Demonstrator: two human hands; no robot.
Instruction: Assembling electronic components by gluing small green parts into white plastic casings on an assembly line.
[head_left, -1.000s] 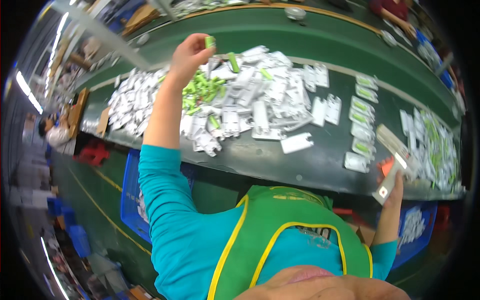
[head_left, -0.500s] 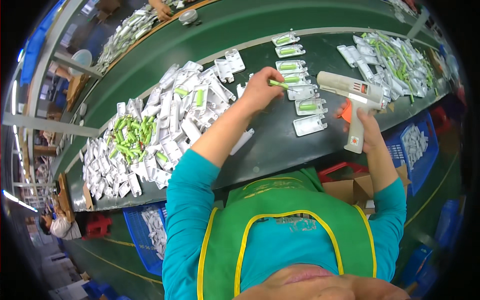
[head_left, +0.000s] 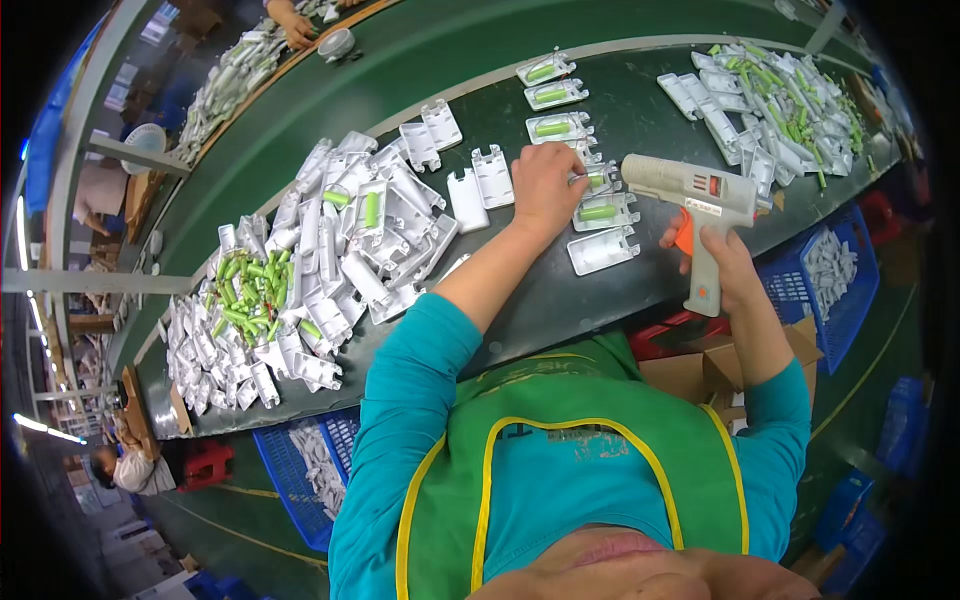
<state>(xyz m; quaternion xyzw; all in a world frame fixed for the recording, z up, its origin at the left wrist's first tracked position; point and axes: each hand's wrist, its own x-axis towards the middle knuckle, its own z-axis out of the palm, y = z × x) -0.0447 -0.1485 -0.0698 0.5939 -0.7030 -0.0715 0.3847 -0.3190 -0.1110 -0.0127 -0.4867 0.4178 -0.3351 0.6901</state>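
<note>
My left hand (head_left: 547,190) is closed over a white plastic shell in the row, its fingertips at a green battery (head_left: 597,181) that lies in it. The fingers partly hide that shell. My right hand (head_left: 728,262) grips an off-white glue gun (head_left: 690,187) by its handle, by the orange trigger (head_left: 685,230). The gun's nozzle end points left, close beside the same shell. Nearer to me, one shell holds a green battery (head_left: 598,213), and the nearest white shell (head_left: 603,250) has none. Farther up the row, several shells hold batteries, such as a green battery (head_left: 551,129).
A heap of white shells (head_left: 340,240) with a pile of green batteries (head_left: 250,290) covers the bench's left. More shells with batteries (head_left: 785,115) are heaped at the right. Blue crates (head_left: 840,300) stand below the bench. Another person's hand (head_left: 293,27) is across the belt.
My left hand has moved the green battery from above the row into a shell. The glue gun stays in my right hand, and the whole view has shifted slightly.
</note>
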